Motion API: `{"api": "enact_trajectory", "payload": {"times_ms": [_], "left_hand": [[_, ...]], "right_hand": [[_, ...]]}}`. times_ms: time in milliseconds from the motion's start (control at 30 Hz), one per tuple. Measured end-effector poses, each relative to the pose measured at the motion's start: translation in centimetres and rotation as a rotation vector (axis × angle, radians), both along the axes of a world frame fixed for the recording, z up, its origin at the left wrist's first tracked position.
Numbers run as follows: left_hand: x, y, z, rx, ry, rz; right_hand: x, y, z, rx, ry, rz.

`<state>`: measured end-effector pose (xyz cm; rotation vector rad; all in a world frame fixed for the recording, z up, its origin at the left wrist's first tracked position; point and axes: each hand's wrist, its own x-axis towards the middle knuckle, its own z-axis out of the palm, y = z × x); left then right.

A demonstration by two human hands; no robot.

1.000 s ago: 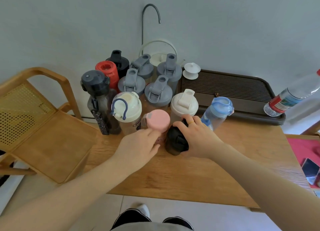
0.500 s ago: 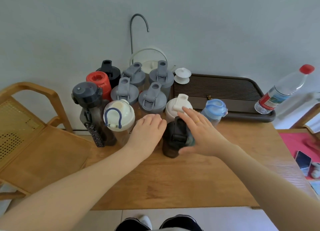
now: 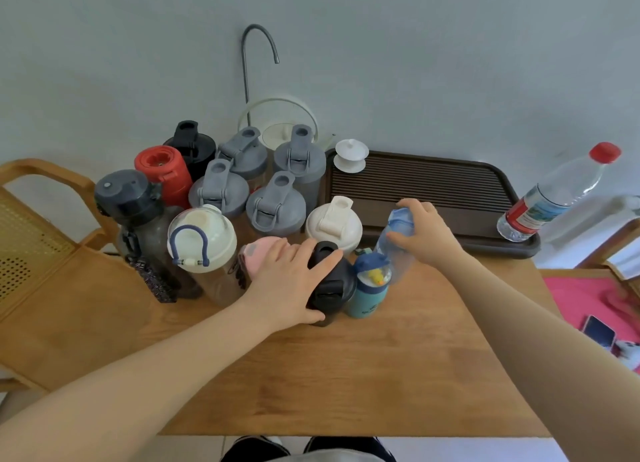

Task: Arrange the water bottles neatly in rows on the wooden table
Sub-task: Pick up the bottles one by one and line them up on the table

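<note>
Several water bottles crowd the back left of the wooden table (image 3: 381,375). My left hand (image 3: 287,285) lies over a pink-lidded bottle (image 3: 258,253) and holds the black bottle (image 3: 334,288), thumb round its front and fingers across its lid. Beside the black bottle stands a small teal bottle (image 3: 367,292) with a blue lid. My right hand (image 3: 427,234) grips the top of a tilted light blue translucent bottle (image 3: 398,243). Behind them stand a white shaker (image 3: 334,224), several grey-lidded shakers (image 3: 275,207), a white-lidded bottle with a blue loop (image 3: 201,241), a dark grey bottle (image 3: 128,198), a red one (image 3: 162,169) and a black shaker (image 3: 188,146).
A dark slatted tray (image 3: 450,188) sits at the back right, with a white lidded cup (image 3: 351,155) and a clear red-capped plastic bottle (image 3: 554,195) on it. A wooden chair (image 3: 52,288) stands at the left. A phone (image 3: 597,333) lies on a pink surface to the right.
My left hand slid from the pink-lidded bottle onto the black bottle. My right hand left the black bottle and took the light blue one, uncovering the small teal bottle.
</note>
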<state>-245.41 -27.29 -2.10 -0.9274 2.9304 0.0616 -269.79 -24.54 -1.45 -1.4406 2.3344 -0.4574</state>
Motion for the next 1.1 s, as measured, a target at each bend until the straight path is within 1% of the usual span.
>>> {"api": "enact_trajectory", "payload": {"times_ms": [100,200,267,333,367,400,467,500,533,567,600,667,733,833,900,1000,1100], "left_hand": [[-0.4,0.7,-0.1,-0.007,-0.026,0.048],[-0.7,1.0,-0.4,-0.009,-0.039,0.074],[-0.7,1.0,-0.6,-0.085,-0.024,0.062],[-0.6,0.8,-0.9,-0.143,0.040,0.074],[-0.5,0.8,-1.0,-0.144,0.051,0.073],[-0.5,0.8,-1.1,-0.151,0.060,0.067],[-0.5,0.8,-1.3,-0.158,0.058,0.066],[-0.5,0.8,-1.4,-0.159,0.054,0.071],[-0.5,0.8,-1.5,-0.161,0.052,0.073],[-0.5,0.8,-1.5,-0.154,0.049,0.078],[-0.5,0.8,-1.4,-0.149,0.058,0.081],[-0.5,0.8,-1.6,-0.125,0.074,0.093],[-0.6,0.9,-1.4,-0.097,0.064,0.102],[-0.6,1.2,-1.1,-0.036,0.045,0.097],[-0.5,1.3,-1.2,-0.004,0.059,0.101],[-0.5,1.6,-1.1,-0.044,0.038,0.090],[-0.8,1.9,-1.0,-0.016,0.043,0.105]], "right_hand": [[-0.7,-0.5,0.3,-0.016,0.034,0.090],[-1.0,-0.5,0.3,-0.031,0.024,0.171],[-1.1,-0.1,0.2,-0.041,0.004,0.197],[-1.1,0.4,0.0,-0.041,-0.020,0.211],[-1.1,0.6,0.0,-0.024,0.014,0.228],[-1.0,0.8,0.2,-0.028,0.110,0.253],[-0.3,1.2,0.9,-0.163,0.356,0.337],[0.3,1.4,1.2,-0.248,0.408,0.389],[0.9,1.6,1.6,-0.270,0.422,0.458],[1.6,1.8,1.7,-0.224,0.436,0.539],[2.4,2.0,1.5,-0.124,0.464,0.612],[3.4,2.3,0.4,-0.020,0.588,0.695],[4.0,2.3,0.5,0.049,0.679,0.689],[4.4,2.6,0.0,0.083,0.730,0.705],[4.4,3.1,-0.5,0.125,0.711,0.732],[4.0,3.9,-0.4,0.173,0.580,0.671],[3.5,4.9,-0.3,0.237,0.544,0.641]]}}
